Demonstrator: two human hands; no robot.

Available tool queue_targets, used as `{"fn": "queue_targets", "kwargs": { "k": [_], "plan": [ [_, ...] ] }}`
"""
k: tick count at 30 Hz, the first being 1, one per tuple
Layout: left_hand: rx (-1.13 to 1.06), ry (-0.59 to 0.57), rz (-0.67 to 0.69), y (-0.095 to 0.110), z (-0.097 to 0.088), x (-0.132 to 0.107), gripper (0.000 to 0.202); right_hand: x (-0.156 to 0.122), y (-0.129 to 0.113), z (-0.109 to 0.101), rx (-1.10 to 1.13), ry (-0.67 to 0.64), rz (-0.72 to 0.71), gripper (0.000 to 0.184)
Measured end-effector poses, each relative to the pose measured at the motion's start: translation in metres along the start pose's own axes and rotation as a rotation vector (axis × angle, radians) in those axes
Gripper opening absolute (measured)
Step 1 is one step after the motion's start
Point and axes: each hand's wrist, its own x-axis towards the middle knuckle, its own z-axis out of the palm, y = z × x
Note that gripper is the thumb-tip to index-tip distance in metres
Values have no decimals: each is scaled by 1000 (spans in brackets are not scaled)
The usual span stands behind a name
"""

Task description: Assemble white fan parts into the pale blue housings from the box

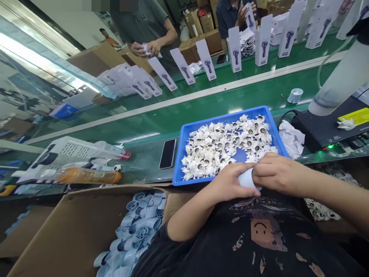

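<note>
Close to my chest, a light-blue fan housing (246,180) is held between my two hands. My left hand (229,184) wraps round its left side, thumb below and fingers above. The curled fingers of my right hand (272,173) press on its right end; whatever lies under them is hidden. Just beyond my hands is a blue tray (178,163) with many small white fan impellers (211,148), their hubs dark. Down to the left, a cardboard box (72,227) holds a heap of light-blue fan housings (141,232).
A black phone (167,154) lies left of the tray. Crumpled paper (291,138) and a black device (331,127) are at its right. White printed boxes (206,61) stand along the green conveyor (138,132). Two people work across it. An orange bottle (89,176) lies left.
</note>
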Motion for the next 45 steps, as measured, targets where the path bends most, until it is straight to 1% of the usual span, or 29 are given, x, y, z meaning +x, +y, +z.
{"fn": "queue_targets", "kwargs": {
  "k": [1,3,4,5,7,9,12,13,14,16,18,19,21,23,25,27,29,30,31,32,34,36,37,38,39,40,42,44,45],
  "plan": [
    [87,66,8,1,1,1,60,1,3,1,73,5,76,32],
    [350,227,43,3,5,2,53,4,8,9,249,72,331,24],
    [473,274,69,3,7,3,50,4,10,14,323,106,455,22],
    [568,289,97,2,9,3,46,4,11,20,369,125,551,21],
    [653,256,132,-1,10,3,42,3,13,29,403,115,634,24],
    [565,190,116,-5,8,2,47,2,12,31,441,90,658,24],
    [246,39,1,-9,2,-1,59,2,11,23,476,48,596,16],
    [173,8,-38,-9,1,-2,62,3,11,20,477,37,560,14],
    [150,6,-63,-9,2,-2,62,4,10,19,474,32,533,13],
    [265,86,-43,-6,7,-4,56,4,10,22,460,49,537,17],
    [478,199,38,-4,14,-5,48,1,11,31,458,79,609,24],
    [562,227,80,-3,17,-5,45,-1,11,37,467,84,649,29],
    [626,225,123,-3,20,-6,43,-4,12,44,484,75,690,37],
    [544,189,84,-4,17,-7,47,-5,13,42,489,61,672,35],
    [358,137,9,-4,12,-7,55,-3,14,31,489,33,590,26],
    [218,133,-43,-2,7,-6,62,-1,15,17,413,-6,382,21],
    [237,218,-16,2,6,-6,60,3,13,9,274,11,166,25],
    [300,280,23,3,7,-5,57,5,11,8,225,55,120,27],
    [373,339,66,5,8,-5,53,7,9,10,214,114,146,27],
    [442,384,108,5,10,-5,52,9,6,13,253,173,245,25],
    [538,427,155,4,12,-4,53,14,0,21,430,236,544,17],
    [572,433,161,1,13,-5,56,18,-3,27,640,210,819,13],
    [572,424,163,0,12,-5,56,20,-4,27,723,176,907,12],
    [561,409,158,-1,11,-6,57,21,-3,27,777,140,956,14],
    [537,390,142,-2,10,-6,56,21,-2,25,793,106,966,16],
    [492,371,110,-3,8,-6,56,20,0,22,762,78,935,17],
    [321,332,6,-5,4,-7,59,17,5,14,567,63,766,17],
    [85,293,-93,-8,2,-8,66,12,8,6,268,88,502,22],
    [-20,272,-119,-9,1,-8,68,10,9,2,121,98,366,27]
  ]
}}
